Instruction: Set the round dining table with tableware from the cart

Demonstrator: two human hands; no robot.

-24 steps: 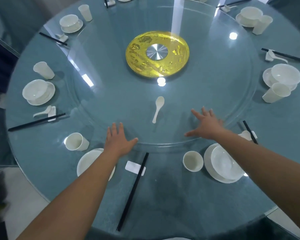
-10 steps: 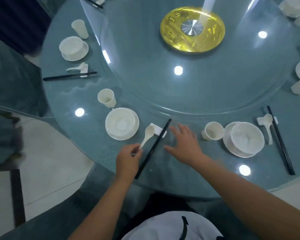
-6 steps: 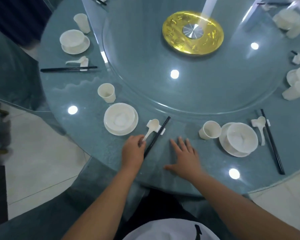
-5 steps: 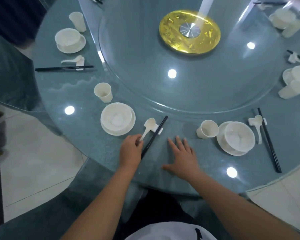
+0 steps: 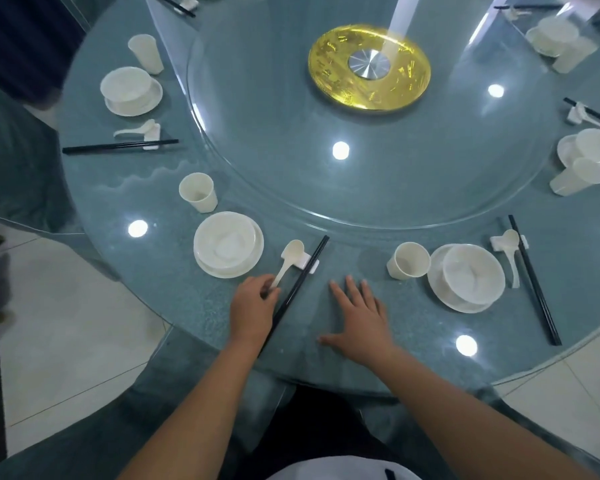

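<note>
Now left hand [image 5: 253, 308] pinches spoon [image 5: 289, 260] handle, seating bowl end on rest [image 5: 307, 264] beside chopsticks [image 5: 297, 292]; right hand [image 5: 359, 318] flat, fingers spread, bracing us just right of chopsticks.

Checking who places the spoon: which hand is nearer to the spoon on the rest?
Left. The left hand pinches the handle of the spoon; the right hand lies flat on the table, beyond the chopsticks.

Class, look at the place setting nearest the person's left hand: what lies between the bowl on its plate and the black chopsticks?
In the head view, the white spoon lies between the bowl and the chopsticks, its scoop on the white rest, its handle pinched by the left hand.
</note>
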